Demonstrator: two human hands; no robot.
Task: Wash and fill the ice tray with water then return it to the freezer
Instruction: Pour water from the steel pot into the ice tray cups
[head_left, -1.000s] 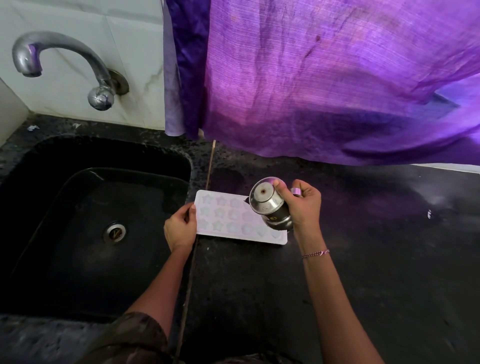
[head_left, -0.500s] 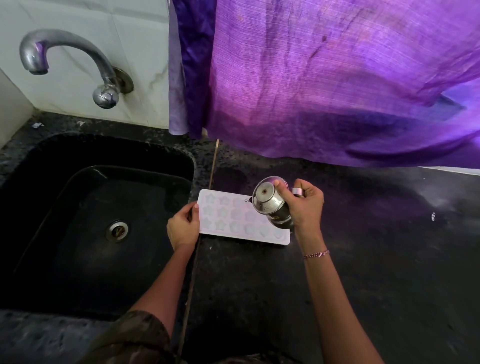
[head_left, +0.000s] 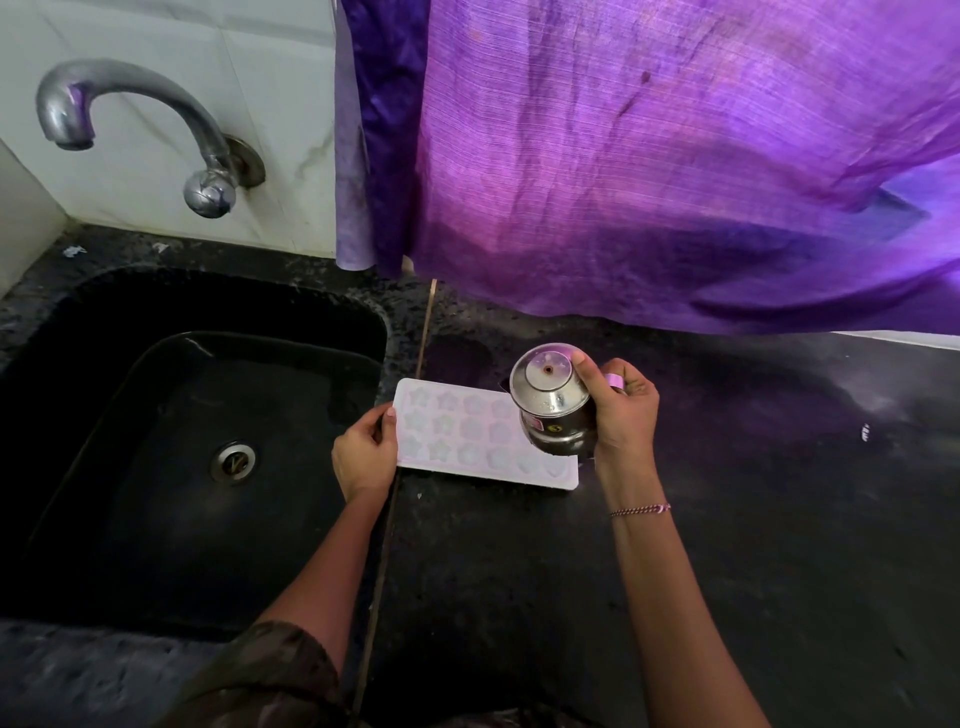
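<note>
A white ice tray (head_left: 457, 434) with star and heart moulds lies flat on the black counter (head_left: 727, 545), just right of the sink. My left hand (head_left: 363, 452) grips the tray's left edge. My right hand (head_left: 621, 410) holds a small steel pot (head_left: 553, 400) tipped over the tray's right end, its base turned toward me. The pot hides the tray's far right moulds. Whether water is pouring cannot be seen.
A black sink (head_left: 67, 415) with a steel drain (head_left: 232, 461) lies to the left, under a curved steel tap (head_left: 140, 111) on the white tiled wall. A purple curtain (head_left: 649, 156) hangs over the back of the counter.
The pot stays tipped over the tray's right end, shifting only slightly. My left hand keeps its hold on the tray. The view has drifted a little.
</note>
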